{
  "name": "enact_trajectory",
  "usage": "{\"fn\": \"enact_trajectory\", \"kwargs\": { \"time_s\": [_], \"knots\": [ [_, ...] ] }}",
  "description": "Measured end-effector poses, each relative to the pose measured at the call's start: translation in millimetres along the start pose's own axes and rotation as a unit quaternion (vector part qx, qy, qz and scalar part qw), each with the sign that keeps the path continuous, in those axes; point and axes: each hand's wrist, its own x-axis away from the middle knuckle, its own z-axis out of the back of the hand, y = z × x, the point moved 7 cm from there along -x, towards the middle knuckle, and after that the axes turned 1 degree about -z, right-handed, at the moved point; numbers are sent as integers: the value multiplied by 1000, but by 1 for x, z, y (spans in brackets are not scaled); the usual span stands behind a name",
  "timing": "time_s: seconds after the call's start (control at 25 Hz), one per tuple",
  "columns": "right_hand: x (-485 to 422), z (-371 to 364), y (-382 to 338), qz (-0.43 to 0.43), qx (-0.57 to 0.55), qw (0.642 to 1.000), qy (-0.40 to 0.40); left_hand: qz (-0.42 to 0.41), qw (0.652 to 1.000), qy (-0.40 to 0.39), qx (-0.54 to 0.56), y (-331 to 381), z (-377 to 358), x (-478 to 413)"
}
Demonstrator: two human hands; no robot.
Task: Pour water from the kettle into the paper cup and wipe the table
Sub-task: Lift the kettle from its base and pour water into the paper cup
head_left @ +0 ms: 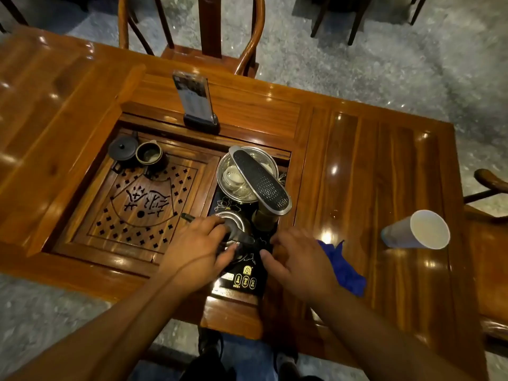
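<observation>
A steel kettle with a dark handle stands on the black induction cooker set into the wooden table. My left hand lies over the kettle, with fingers and thumb closed around its handle. Just right of the handle my right hand hovers with its fingers spread, holding nothing. A crumpled blue cloth lies on the table, partly under my right hand. The white paper cup stands upright near the table's right edge, well apart from both hands. A few water drops glisten between kettle and cup.
Behind the kettle a steel bowl holds small cups, and a black oblong faucet head reaches over it. A slotted wooden tea tray at left carries a dark teapot and a pitcher. A menu stand and chair stand behind.
</observation>
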Motion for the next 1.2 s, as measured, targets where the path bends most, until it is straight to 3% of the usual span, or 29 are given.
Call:
{"fn": "enact_trajectory", "kwargs": {
  "time_s": [0.56, 1.04, 1.2],
  "knots": [
    [-27, -73, 7, -177, -211, 960, -46, 12, 997, 80, 12, -8, -18, 6],
    [-42, -101, 15, -238, -395, 885, -63, 42, 995, 85, 15, -3, -14, 6],
    [-46, -95, 9, -223, -409, 884, -43, 57, 995, 81, 3, -7, -9, 5]
  ]
}}
